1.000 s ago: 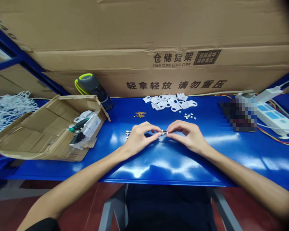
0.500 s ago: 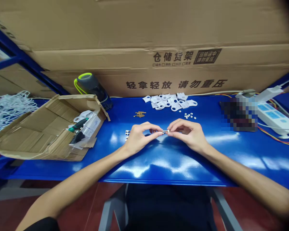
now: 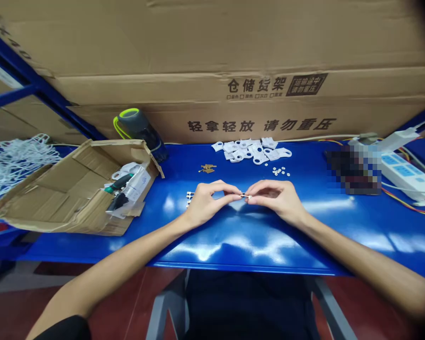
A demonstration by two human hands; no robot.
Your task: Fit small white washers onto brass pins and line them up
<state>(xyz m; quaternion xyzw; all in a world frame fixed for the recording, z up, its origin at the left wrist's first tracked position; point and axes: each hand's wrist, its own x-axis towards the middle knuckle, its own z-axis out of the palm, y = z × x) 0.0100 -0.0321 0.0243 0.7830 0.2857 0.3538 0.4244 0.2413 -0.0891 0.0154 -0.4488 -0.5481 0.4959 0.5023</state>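
Over the blue table (image 3: 212,245), my left hand (image 3: 209,200) pinches one end of a small brass-coloured pin (image 3: 245,195). The thumb and fingertips of my right hand (image 3: 276,200) are closed on a tiny white cap-like piece (image 3: 250,198) at the pin's other end. Fingertips hide part of both pieces. Beside my left hand stand several small pins with white ends (image 3: 189,196), partly covered by the hand. Farther back lie a small heap of brass pins (image 3: 208,168) and several loose tiny white pieces (image 3: 279,171).
Flat white parts with round holes (image 3: 253,150) are piled at the back. An open cardboard box (image 3: 74,189) with a green-handled tool stands left, before a dark bottle (image 3: 141,132). White wire pieces (image 3: 17,160) lie far left. A power strip (image 3: 403,172) and cables are at right.
Both hands stay together around the pin with only slight finger movement. The right fingertips have shifted a little at the white piece. The whole view has moved slightly.
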